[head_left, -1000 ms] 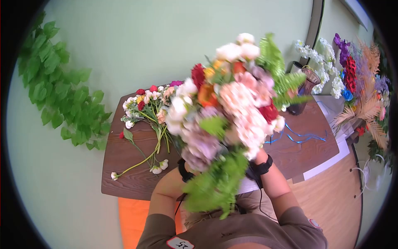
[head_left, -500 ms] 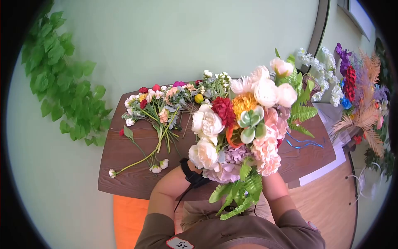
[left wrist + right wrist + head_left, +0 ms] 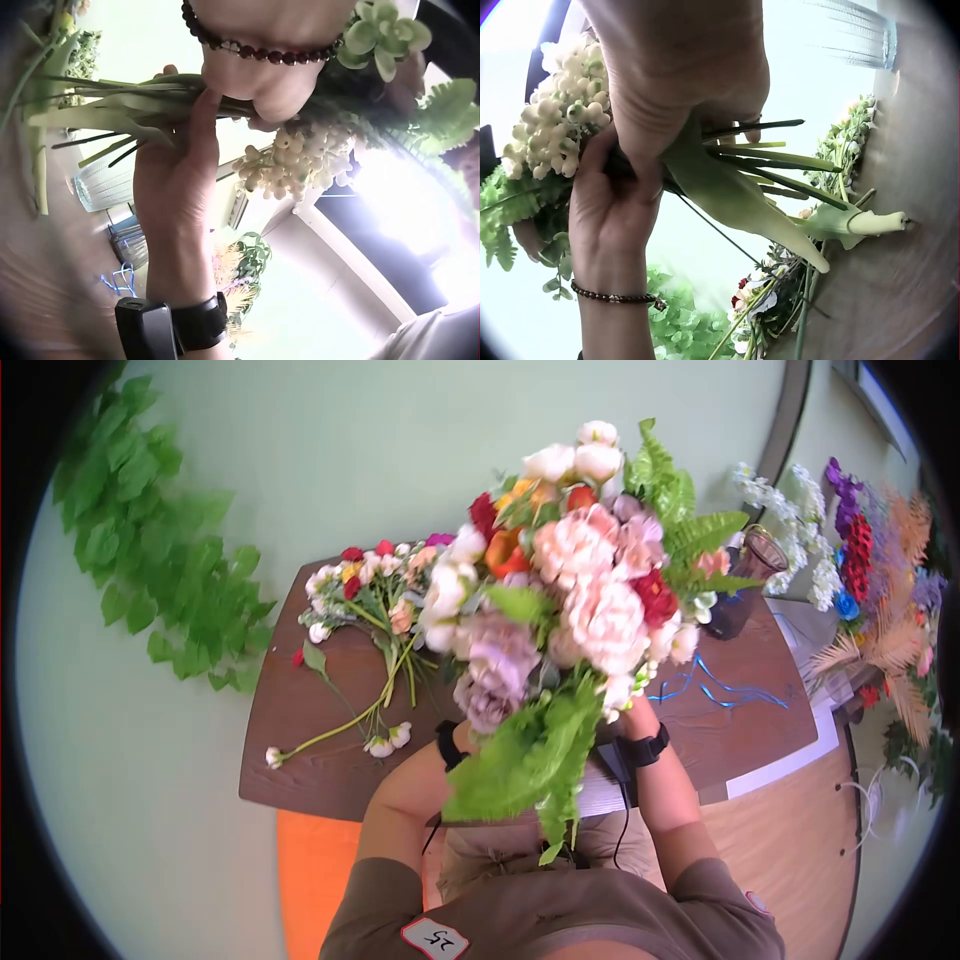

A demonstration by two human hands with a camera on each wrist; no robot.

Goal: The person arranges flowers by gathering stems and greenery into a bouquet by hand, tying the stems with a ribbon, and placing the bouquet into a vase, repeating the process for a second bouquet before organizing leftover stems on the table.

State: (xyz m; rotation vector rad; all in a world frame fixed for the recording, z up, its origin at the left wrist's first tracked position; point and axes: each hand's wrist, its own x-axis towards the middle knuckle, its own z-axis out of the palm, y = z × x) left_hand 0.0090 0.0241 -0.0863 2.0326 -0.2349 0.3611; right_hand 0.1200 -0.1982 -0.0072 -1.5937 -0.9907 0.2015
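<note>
A large bouquet (image 3: 590, 580) of pink, white, mauve and red blooms with fern fronds (image 3: 540, 755) is held up over the table and hides both hands in the head view. My left hand (image 3: 615, 206), with a beaded bracelet, grips the bundle just under the blooms, beside a cluster of white berries (image 3: 559, 112). Lower down, my right hand (image 3: 184, 172) wraps round the green stems (image 3: 112, 112), its thumb across them. The two hands are close together. Cut stem ends (image 3: 817, 169) stick out past the right hand.
Loose flowers (image 3: 370, 585) lie on the left of the dark wooden table (image 3: 300, 760). A glass vase (image 3: 765, 555) stands at the back right, with blue ribbon (image 3: 715, 690) nearer me. Leafy vines (image 3: 140, 540) hang at left; more flowers (image 3: 855, 560) stand at far right.
The bouquet tipped toward the camera and to the right half a second ago; now it has swung back up and left, near its earlier pose. The vase shows again.
</note>
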